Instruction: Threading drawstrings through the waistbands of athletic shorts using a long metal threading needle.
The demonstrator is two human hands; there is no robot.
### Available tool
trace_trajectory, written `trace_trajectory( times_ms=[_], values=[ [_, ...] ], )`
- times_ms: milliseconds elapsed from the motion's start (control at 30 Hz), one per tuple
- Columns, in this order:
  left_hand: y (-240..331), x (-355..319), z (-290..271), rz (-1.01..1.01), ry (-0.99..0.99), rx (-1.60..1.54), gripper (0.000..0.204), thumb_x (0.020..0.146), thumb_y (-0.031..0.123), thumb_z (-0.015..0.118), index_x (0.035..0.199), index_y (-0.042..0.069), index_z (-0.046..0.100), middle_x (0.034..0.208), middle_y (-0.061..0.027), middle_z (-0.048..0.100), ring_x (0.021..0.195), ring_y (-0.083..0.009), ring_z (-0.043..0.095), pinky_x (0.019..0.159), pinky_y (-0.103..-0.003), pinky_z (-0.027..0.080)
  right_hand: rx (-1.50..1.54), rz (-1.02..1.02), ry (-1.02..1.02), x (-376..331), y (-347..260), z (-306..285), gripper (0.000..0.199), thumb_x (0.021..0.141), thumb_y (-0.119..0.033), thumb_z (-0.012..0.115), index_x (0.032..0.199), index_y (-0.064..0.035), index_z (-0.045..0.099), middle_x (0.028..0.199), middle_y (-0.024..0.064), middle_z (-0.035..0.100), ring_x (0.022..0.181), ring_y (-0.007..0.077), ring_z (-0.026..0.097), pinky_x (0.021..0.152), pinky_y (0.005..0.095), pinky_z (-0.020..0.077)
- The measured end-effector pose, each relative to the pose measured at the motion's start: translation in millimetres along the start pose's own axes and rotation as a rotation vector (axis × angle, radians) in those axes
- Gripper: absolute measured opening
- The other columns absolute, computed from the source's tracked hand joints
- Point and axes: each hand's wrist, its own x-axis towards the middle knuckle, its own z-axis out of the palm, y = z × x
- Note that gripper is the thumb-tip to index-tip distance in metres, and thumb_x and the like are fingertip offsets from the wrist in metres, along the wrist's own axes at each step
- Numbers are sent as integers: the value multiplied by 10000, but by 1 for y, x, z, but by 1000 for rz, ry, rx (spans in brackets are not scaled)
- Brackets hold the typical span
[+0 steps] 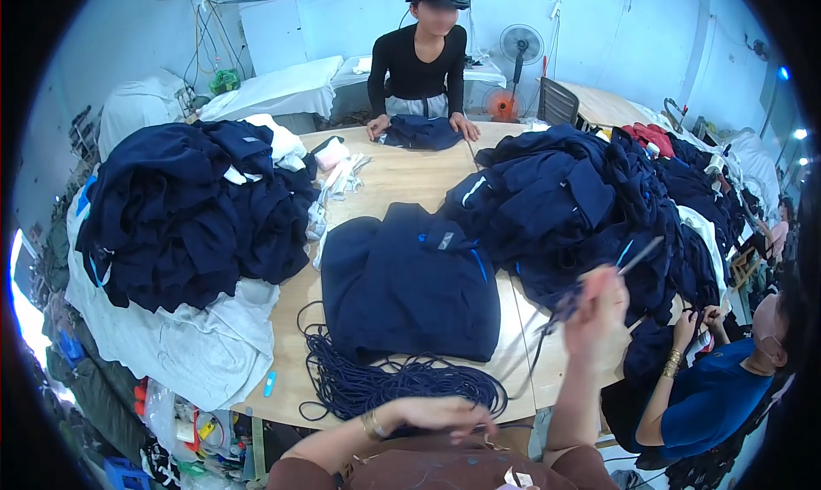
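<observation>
Raised over the right part of the table, my right hand is closed round a thin metal rod that points up and right. A navy cord hangs from the same hand, which is smeared by motion. My left hand is low in front of me, its fingers loosely apart, by the near edge of a tangled bundle of navy cord. I see nothing held in it. Just beyond the bundle, a navy garment lies flat, with bright blue trim and a small pale label.
Large heaps of navy garments stand left and right. A small light-blue item lies near the table edge. Across the table, a person handles a navy garment; another person works with cloth at my right.
</observation>
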Motion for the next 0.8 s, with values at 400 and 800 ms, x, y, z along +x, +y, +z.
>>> trace_trajectory(
  times_ms=[400,800],
  values=[
    [40,-62,13,325,897,26,198,984,167,454,872,36,551,649,70,400,557,-17,317,506,-180,269,-266,-19,325,72,-32,-113,319,953,-335,521,717,-121,499,483,-79,313,365,11,247,351,177,191],
    [72,-5,12,267,1052,690,130,908,114,553,903,0,617,721,-103,601,605,-173,541,561,-277,421,-574,292,-251,-53,24,-21,393,781,-119,730,1139,-17,604,862,6,670,585,51,576,468,202,422]
  ],
)
